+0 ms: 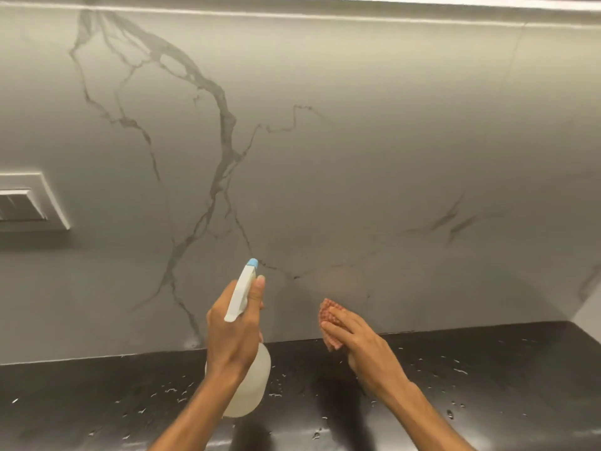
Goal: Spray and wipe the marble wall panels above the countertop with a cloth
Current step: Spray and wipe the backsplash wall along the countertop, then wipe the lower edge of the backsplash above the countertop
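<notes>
Left hand (pixel 232 333): clenched around the neck of a spray bottle (pixel 248 382), index finger up along the trigger head, bottle held upright over the counter.
Spray bottle: translucent white body, white trigger head with a pale blue nozzle tip (pixel 252 263) aimed at the wall; the contents look clear (the fill level cannot be told).
Right hand (pixel 361 340): fingers flat, pressing a pink checked cloth (pixel 328 315) against the lowest part of the wall, just above the counter edge.
Marble wall panel (pixel 325 157): grey-white with dark veins branching from the upper left.
Counter (pixel 487 369): black, glossy, dotted with water droplets.
Switch plate (pixel 32 201): white, mounted on the wall at the far left.
</notes>
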